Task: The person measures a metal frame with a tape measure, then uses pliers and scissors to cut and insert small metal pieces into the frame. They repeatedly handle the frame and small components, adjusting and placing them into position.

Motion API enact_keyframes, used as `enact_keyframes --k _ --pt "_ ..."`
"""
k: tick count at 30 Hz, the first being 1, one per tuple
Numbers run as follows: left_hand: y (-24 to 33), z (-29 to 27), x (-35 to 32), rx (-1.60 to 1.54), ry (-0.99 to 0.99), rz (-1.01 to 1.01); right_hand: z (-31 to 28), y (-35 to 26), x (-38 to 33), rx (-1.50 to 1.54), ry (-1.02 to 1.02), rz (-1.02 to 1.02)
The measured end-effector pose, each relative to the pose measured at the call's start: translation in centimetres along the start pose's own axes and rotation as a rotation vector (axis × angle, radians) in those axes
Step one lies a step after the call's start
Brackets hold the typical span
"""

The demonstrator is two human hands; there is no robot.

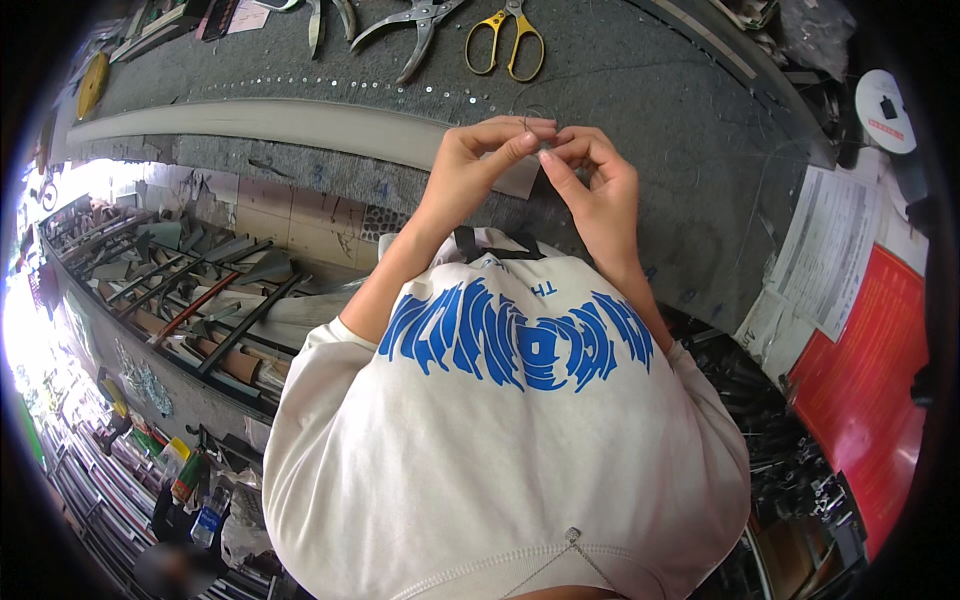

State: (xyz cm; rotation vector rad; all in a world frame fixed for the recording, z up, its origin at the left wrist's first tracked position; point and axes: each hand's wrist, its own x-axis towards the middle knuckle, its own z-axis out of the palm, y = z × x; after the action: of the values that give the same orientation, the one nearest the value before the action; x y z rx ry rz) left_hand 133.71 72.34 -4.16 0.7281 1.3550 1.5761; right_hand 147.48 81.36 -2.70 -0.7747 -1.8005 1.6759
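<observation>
Above the grey-covered workbench (690, 190), my two hands meet with their fingertips close together. My left hand (480, 160) is closed, its thumb against the fingers, and a thin dark strand (527, 112) loops up from there. The fingers of my right hand (600, 180) are pinched beside it. Something tiny and greyish shows between the fingertips, too small to name. Under my hands runs a long flat pale-grey strip (300, 122) lying along the bench. Beyond it, several small shiny discs (402, 90) lie in a row.
Yellow-handled scissors (482, 50) and metal pliers (424, 30) lie at the far side. A white disc (886, 110), printed sheets (825, 250) and a red sheet (865, 390) are at the right. Racks of metal bars (190, 300) stand at the left.
</observation>
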Motion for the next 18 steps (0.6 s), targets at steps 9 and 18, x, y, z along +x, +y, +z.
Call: enact_keyframes --k 9,18 --pt "-0.7 -1.1 0.2 0.077 0.128 0.018 -2.4 3.4 3.6 -0.443 0.191 0.03" --pt "-0.9 -2.0 0.2 0.308 0.205 0.023 -0.2 9.3 3.8 -0.952 0.179 -0.073"
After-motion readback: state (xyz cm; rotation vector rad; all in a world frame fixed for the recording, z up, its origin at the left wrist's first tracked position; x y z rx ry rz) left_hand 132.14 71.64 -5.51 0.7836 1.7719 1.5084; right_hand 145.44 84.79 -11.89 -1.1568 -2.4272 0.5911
